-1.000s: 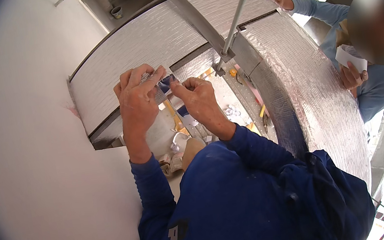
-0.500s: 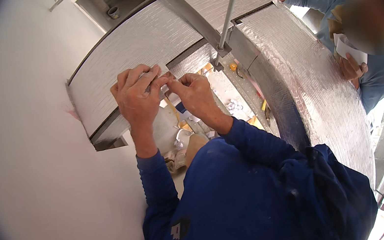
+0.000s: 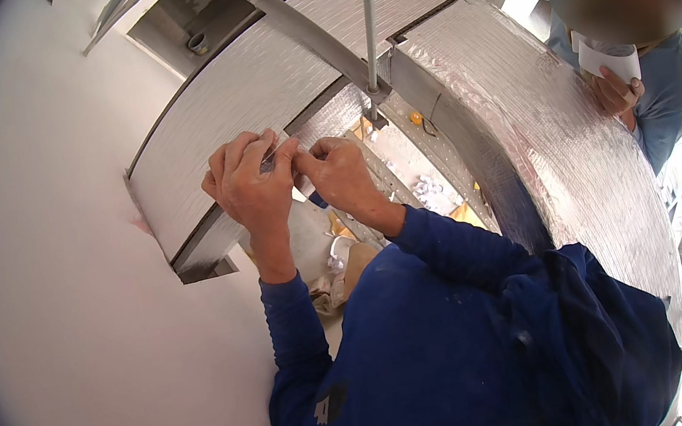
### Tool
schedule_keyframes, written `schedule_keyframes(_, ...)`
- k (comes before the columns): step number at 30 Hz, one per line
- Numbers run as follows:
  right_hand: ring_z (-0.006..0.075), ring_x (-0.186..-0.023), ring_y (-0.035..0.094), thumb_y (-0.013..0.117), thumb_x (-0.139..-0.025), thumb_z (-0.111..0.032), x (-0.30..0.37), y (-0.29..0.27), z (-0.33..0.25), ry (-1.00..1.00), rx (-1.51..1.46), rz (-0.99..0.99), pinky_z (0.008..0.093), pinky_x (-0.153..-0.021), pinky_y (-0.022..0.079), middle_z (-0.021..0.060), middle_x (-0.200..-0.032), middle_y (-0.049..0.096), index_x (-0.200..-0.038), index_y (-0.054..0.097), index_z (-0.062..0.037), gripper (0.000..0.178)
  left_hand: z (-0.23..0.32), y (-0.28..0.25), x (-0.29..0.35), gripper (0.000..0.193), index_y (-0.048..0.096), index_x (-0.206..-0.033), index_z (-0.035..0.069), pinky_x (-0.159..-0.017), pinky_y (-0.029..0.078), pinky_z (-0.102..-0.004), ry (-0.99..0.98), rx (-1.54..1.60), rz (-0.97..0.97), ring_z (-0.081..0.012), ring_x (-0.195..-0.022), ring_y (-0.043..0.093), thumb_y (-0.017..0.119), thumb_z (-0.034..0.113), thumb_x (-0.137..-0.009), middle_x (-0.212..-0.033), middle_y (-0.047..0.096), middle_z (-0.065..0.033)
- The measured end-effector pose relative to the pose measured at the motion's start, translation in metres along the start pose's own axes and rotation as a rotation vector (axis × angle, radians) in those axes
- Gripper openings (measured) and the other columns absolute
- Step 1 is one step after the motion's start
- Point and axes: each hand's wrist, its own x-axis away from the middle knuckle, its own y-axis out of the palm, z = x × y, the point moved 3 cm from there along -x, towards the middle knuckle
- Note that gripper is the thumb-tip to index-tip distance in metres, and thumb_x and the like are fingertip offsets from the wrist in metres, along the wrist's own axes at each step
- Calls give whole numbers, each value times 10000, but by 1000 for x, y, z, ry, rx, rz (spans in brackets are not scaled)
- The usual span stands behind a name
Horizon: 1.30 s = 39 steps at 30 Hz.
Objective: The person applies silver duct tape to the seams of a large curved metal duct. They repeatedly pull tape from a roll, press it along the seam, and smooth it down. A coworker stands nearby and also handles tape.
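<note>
Close together above the edge of a foil-faced duct panel [image 3: 202, 110], my two hands meet at the fingertips. My left hand [image 3: 250, 182] is closed, its thumb and forefinger pinched, with a small greyish sliver showing between the fingers. Thumb against curled fingers, my right hand [image 3: 341, 173] pinches right beside the left thumb. What lies between the fingertips is too small and hidden to name. Just right of my hands is the gap [image 3: 326, 109] between the duct parts.
A metal channel [image 3: 311, 41] with a threaded rod [image 3: 371, 23] crosses the duct. Another foil-covered duct [image 3: 556, 119] runs down the right. A co-worker's hand [image 3: 618, 92] holds a white curved piece [image 3: 607, 60]. A white wall [image 3: 89, 295] stands at left.
The view has shifted slightly, and my hands stay pinched together near the panel edge. The co-worker's head has moved toward the upper left, and the white piece shows more of its curve.
</note>
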Motion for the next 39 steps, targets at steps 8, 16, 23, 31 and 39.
schedule_keyframes(8, 239, -575, 687, 740, -984, -338, 5, 2, -6, 44, -101, 36, 398, -596, 542, 176, -639, 714, -752, 713, 87, 484, 0, 2, 2, 258, 895, -959, 153, -998, 417, -416, -3, -3, -5, -198, -1083, 675, 952, 324, -776, -1051, 796, 52)
schedule_keyframes(16, 115, -592, 595, 758, -978, -312, 2, 3, 1, 10, -52, 52, 329, -556, 478, 111, -685, 742, -816, 748, 77, 421, -2, 5, 2, 243, 887, -928, 148, -974, 391, -416, 8, 8, 16, -162, -1055, 662, 969, 322, -779, -1019, 797, 78)
schedule_keyframes(23, 120, -598, 615, 755, -987, -317, 3, 4, 4, 7, -42, 46, 336, -558, 488, 121, -689, 745, -832, 750, 81, 427, -2, 4, 2, 244, 890, -932, 145, -982, 391, -417, 0, 7, 9, -164, -1056, 665, 963, 319, -777, -1018, 801, 71)
schedule_keyframes(31, 143, -594, 647, 752, -986, -316, 5, 3, -1, 2, -32, 44, 349, -563, 509, 136, -679, 746, -844, 749, 84, 424, -1, 4, 2, 263, 898, -956, 137, -997, 420, -423, -25, -2, -22, -200, -1082, 677, 949, 327, -781, -1065, 809, 31)
schedule_keyframes(39, 183, -597, 692, 725, -981, -299, 3, 4, 2, -88, -3, 58, 356, -577, 531, 161, -695, 762, -826, 740, 85, 414, 1, 2, 0, 262, 896, -950, 135, -992, 430, -424, -41, 10, -23, -210, -1078, 678, 949, 316, -768, -1067, 808, 27)
